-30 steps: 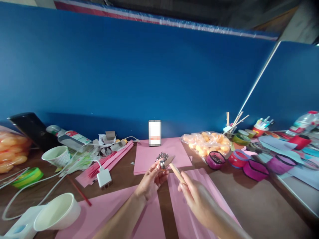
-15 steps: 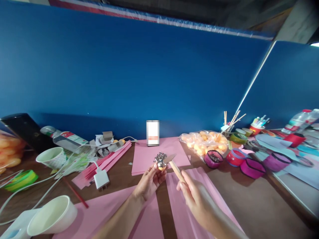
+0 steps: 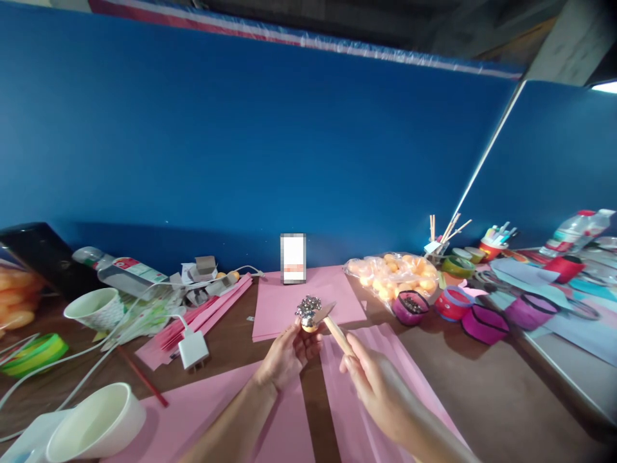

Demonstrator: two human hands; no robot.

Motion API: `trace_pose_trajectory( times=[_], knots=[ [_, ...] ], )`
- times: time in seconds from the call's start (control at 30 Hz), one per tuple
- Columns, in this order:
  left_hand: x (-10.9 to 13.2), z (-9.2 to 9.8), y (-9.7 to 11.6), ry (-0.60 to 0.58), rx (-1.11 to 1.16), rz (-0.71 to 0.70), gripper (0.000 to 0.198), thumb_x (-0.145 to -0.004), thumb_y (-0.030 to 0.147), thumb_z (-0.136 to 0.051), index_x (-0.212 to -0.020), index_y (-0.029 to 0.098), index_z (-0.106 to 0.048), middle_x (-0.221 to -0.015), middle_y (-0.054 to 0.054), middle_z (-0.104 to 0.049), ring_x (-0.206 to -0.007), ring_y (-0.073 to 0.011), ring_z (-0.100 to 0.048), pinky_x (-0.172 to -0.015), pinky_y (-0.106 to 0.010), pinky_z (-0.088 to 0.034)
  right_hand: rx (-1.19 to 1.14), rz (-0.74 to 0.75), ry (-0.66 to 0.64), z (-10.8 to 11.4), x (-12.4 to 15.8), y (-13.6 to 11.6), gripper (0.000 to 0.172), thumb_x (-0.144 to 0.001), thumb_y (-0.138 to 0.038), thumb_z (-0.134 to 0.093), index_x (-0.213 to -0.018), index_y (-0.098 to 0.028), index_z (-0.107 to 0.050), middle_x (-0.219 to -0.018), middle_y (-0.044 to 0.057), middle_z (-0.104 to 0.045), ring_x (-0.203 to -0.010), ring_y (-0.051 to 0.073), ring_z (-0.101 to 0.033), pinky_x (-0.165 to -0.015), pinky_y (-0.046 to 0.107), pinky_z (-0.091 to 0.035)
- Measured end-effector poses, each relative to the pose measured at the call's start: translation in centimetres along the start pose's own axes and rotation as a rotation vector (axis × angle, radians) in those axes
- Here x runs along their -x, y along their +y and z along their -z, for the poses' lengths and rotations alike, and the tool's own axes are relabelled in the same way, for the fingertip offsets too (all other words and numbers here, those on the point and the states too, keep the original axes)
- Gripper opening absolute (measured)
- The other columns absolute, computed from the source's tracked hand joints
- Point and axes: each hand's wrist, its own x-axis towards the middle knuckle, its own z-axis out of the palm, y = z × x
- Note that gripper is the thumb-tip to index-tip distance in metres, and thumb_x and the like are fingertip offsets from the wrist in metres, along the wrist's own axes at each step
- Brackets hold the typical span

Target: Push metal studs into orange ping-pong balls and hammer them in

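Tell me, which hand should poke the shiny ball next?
Probably the right hand: it holds the tool, with its tip beside the ball. The left hand is busy gripping the ball.

Pixelated beyond reading: upright card (image 3: 293,258) at the back of the counter (image 3: 482,379). Cut by the left edge: bag of orange balls (image 3: 12,299). Cut by the bottom edge: white box (image 3: 22,445). Half hidden under silver bits (image 3: 308,306) and the left hand (image 3: 284,357): small orange ball (image 3: 309,327). Buried in the right hand (image 3: 373,386): lower end of the wooden stick (image 3: 336,329). Too small to tell: dark contents of the pink pot (image 3: 409,307).
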Motion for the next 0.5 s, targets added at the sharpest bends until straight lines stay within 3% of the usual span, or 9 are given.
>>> trace_pose_trajectory(
  times=[0.2,0.3,0.4,0.5],
  knots=[
    [-0.3,0.2,0.0,-0.024,0.019,0.005,0.03,-0.081,0.035,-0.053,-0.095,0.01,-0.061,-0.084,-0.01,-0.068,-0.076,-0.0176,-0.064,-0.077,-0.032,-0.05,0.007,0.017,0.054,0.0,0.2,0.1,0.036,-0.091,-0.029,-0.032,-0.121,-0.013,-0.044,-0.076,0.007,-0.067,-0.058,0.015,-0.062,-0.049,0.023,-0.05],
    [-0.5,0.4,-0.1,-0.013,0.012,0.008,0.029,-0.081,0.035,-0.053,-0.095,0.011,-0.061,-0.085,-0.01,-0.068,-0.073,-0.0168,-0.064,-0.074,-0.031,-0.051,0.005,0.034,0.07,0.0,0.4,0.1,0.036,-0.091,-0.026,-0.032,-0.123,-0.014,-0.042,-0.077,0.007,-0.067,-0.064,0.016,-0.064,-0.056,0.025,-0.053],
    [-0.6,0.4,-0.1,-0.003,0.006,0.014,0.029,-0.082,0.035,-0.051,-0.094,0.011,-0.061,-0.086,-0.011,-0.069,-0.076,-0.0182,-0.065,-0.074,-0.031,-0.051,0.04,0.087,0.165,-0.6,0.7,0.4,0.036,-0.091,-0.028,-0.035,-0.124,-0.015,-0.042,-0.081,0.008,-0.067,-0.071,0.017,-0.064,-0.063,0.028,-0.054],
    [-0.5,0.2,0.0,-0.024,-0.002,0.023,0.032,-0.083,0.038,-0.049,-0.092,0.01,-0.062,-0.088,-0.011,-0.069,-0.082,-0.0204,-0.065,-0.076,-0.032,-0.051,0.034,0.088,0.17,-1.1,0.9,0.8,0.037,-0.091,-0.029,-0.034,-0.125,-0.015,-0.042,-0.079,0.007,-0.067,-0.066,0.017,-0.064,-0.059,0.026,-0.054]
  ],
)
